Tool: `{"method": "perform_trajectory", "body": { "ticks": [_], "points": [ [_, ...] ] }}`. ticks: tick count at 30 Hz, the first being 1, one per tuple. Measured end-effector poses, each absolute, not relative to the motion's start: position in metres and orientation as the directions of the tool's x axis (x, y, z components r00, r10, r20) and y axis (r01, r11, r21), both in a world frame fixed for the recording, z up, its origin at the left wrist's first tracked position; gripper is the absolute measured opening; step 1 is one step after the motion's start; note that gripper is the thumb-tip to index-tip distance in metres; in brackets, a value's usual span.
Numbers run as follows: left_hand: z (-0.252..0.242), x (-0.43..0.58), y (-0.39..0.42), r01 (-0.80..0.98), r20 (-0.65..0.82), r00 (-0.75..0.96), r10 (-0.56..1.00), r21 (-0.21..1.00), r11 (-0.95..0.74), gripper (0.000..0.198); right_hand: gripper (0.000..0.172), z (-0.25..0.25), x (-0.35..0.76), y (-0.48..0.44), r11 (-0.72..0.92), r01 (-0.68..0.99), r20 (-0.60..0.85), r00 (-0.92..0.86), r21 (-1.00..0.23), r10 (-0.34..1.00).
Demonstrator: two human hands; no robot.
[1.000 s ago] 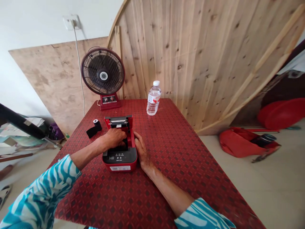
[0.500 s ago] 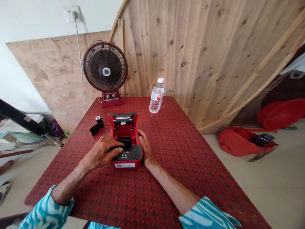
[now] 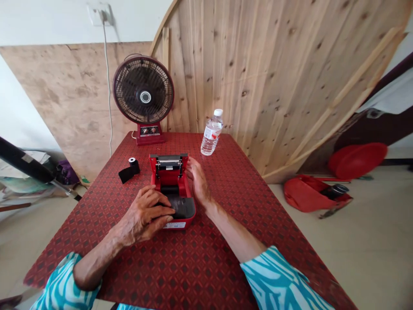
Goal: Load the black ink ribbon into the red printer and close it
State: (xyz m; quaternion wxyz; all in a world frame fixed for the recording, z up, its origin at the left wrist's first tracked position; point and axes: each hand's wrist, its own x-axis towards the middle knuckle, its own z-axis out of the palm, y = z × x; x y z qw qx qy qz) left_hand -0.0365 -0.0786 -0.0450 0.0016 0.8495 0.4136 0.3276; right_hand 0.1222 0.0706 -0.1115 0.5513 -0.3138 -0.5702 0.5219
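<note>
A small red and black label printer [image 3: 191, 213] sits on the table with its lid [image 3: 168, 158] raised. Inside it lies a black roll [image 3: 170, 189], and a dark strip [image 3: 181, 207] from it lies forward over the front panel, covering the panel's markings. My left hand [image 3: 148, 215] has its fingers closed on this strip at the front left of the printer. Against the right edge of the raised lid, my right hand [image 3: 199, 183] has its fingertips curled, partly hidden behind it. A second small black roll [image 3: 133, 165] with a loose tail stands to the left.
A red table fan [image 3: 144, 97] stands at the back left, plugged into a wall socket [image 3: 100, 15]. A water bottle [image 3: 211, 133] is at the back right. The patterned red tabletop [image 3: 245, 202] meets a wooden panel. On the floor to the right lies a red bag [image 3: 301, 193].
My right hand has slid from the printer's side up to its raised lid. My left hand has drawn the dark strip forward over the front panel.
</note>
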Motion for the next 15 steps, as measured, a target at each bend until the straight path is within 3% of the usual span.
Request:
{"method": "perform_trajectory", "body": {
  "ticks": [5, 8, 12, 15],
  "points": [
    [-0.051, -0.04, -0.085, 0.725, 0.561, 0.456, 0.69, 0.215, -0.654, 0.024, 0.052, -0.101, 0.12, 0.09, 0.223, -0.239, 0.28, -0.243, -0.945, 0.929],
    [-0.055, -0.041, -0.087, 0.732, 0.571, 0.468, 0.674, 0.176, -0.658, 0.033, 0.051, -0.099, 0.135, 0.076, 0.334, -0.163, 0.365, -0.22, -0.928, 0.905],
    [-0.061, -0.042, -0.09, 0.74, 0.598, 0.46, 0.656, 0.149, -0.655, 0.038, 0.036, -0.097, 0.154, 0.048, 0.396, -0.04, 0.392, -0.266, -0.917, 0.881],
    [-0.063, -0.044, -0.09, 0.723, 0.627, 0.401, 0.667, 0.23, -0.651, 0.035, 0.025, -0.102, 0.157, 0.035, 0.356, -0.042, 0.354, -0.26, -0.934, 0.898]
  ]
}}
